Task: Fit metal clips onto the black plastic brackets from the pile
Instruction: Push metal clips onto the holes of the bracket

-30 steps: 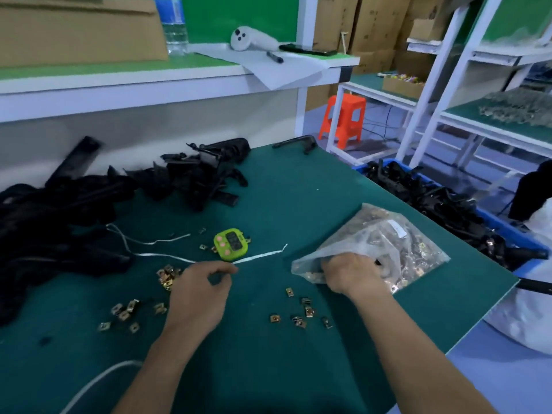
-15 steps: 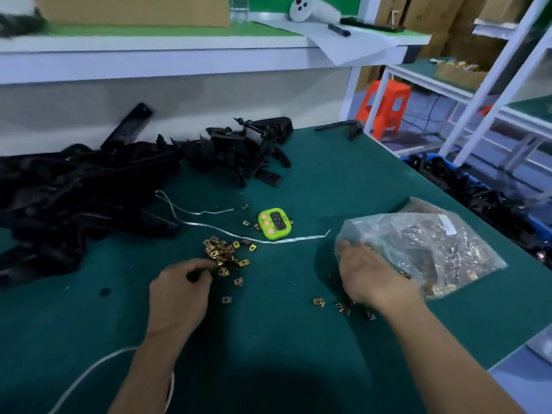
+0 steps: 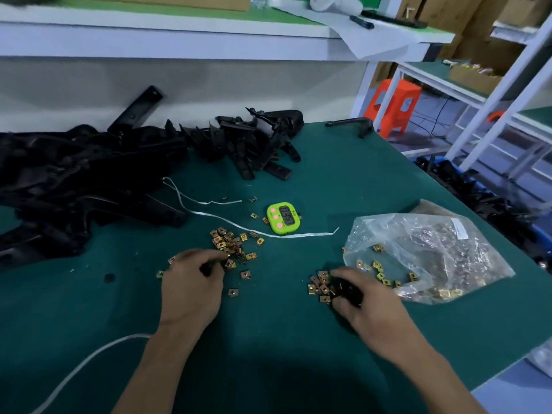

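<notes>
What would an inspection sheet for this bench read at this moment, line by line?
Surface: green table mat covering the top.
Job's things: black bracket pile at far left; loose metal clips mid-table; second clip cluster at the mouth of the clear clip bag.
Clutter: green timer; white strip lying beside it.
Hands: left hand, fingers curled at the loose metal clips; right hand, fingers curled over the second clip cluster; whether either grips a clip cannot be told.
Cables: white cable running towards the left wrist.
Surroundings: shelf behind; orange stool; blue bin of black parts at right.
</notes>
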Available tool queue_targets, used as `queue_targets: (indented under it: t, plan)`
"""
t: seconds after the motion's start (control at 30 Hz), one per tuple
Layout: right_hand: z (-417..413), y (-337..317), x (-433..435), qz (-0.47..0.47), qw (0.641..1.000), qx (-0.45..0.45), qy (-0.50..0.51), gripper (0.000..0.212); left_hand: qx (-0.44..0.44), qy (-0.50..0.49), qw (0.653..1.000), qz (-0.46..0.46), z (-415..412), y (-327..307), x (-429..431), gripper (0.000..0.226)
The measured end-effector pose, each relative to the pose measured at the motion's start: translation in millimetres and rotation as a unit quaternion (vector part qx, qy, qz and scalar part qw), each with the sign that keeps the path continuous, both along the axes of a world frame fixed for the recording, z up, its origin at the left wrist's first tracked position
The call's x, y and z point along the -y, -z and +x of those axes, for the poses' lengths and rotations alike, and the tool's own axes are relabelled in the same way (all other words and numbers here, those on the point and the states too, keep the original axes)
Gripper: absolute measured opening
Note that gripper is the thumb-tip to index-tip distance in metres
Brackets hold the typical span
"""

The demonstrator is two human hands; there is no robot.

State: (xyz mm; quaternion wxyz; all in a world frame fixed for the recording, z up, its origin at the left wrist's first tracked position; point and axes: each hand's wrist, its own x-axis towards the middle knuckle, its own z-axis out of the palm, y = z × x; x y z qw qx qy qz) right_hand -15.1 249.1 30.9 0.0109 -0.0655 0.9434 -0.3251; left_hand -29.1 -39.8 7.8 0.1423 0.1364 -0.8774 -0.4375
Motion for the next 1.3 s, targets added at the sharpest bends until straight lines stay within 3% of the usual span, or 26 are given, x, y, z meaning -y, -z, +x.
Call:
queue_targets:
  t: [0.17, 0.37, 0.47, 0.6, 0.7, 0.77, 0.83, 0.93, 1.1, 1.2, 1.3]
  plan:
    - [11.0, 39.7, 39.4, 0.086, 0.994, -0.027, -0.056, 0.067, 0.030, -0.001, 0.997, -0.070, -3.4, 7.7, 0.5, 0.041]
    - [-34.3, 38.3, 120.7, 0.068, 0.991, -0.039, -0.113, 0.065, 0.061, 0.049, 0.995, -0.066, -1.1, 11.1, 5.9, 0.045]
    - [-53.2, 32.8, 164.8, 0.008, 0.988, -0.022, -0.151, 0.067, 0.063, 0.082, 0.987, -0.120, 0.5, 9.3, 6.3, 0.044]
    - [-70.0, 16.9, 176.9, -0.112, 0.975, 0.075, -0.179, 0.059, 0.029, 0.081, 0.986, -0.144, 7.3, 6.8, 12.6, 0.045]
    - [-92.7, -3.3, 164.8, -0.170, 0.975, 0.065, -0.126, 0.051, 0.018, 0.041, 0.993, -0.108, 10.0, 4.0, 11.9, 0.051]
    - [-127.0, -20.8, 156.0, -0.163, 0.984, 0.024, -0.070, 0.047, 0.019, 0.077, 0.992, -0.097, 6.7, 2.8, 6.3, 0.056]
    - [-171.2, -36.1, 149.2, -0.127, 0.992, 0.013, -0.027, 0.049, 0.021, 0.118, 0.986, -0.117, -0.5, 4.2, 1.0, 0.051]
    - [-236.9, -45.8, 144.4, -0.011, 0.999, 0.034, 0.027, 0.057, 0.011, 0.102, 0.986, -0.132, -13.2, 3.9, 2.5, 0.028]
    - [-304.9, -31.1, 148.6, 0.240, 0.967, 0.081, -0.033, 0.057, -0.008, 0.066, 0.989, -0.133, -25.1, 0.5, 13.1, 0.015]
    - [-323.8, -18.4, 150.5, 0.299, 0.947, 0.089, -0.072, 0.071, -0.029, 0.022, 0.994, -0.103, -25.7, 0.2, 18.7, 0.014]
    - [-332.2, -11.7, 150.4, 0.292, 0.950, 0.062, -0.090, 0.072, -0.029, -0.065, 0.996, -0.044, -24.4, -4.0, 22.7, 0.015]
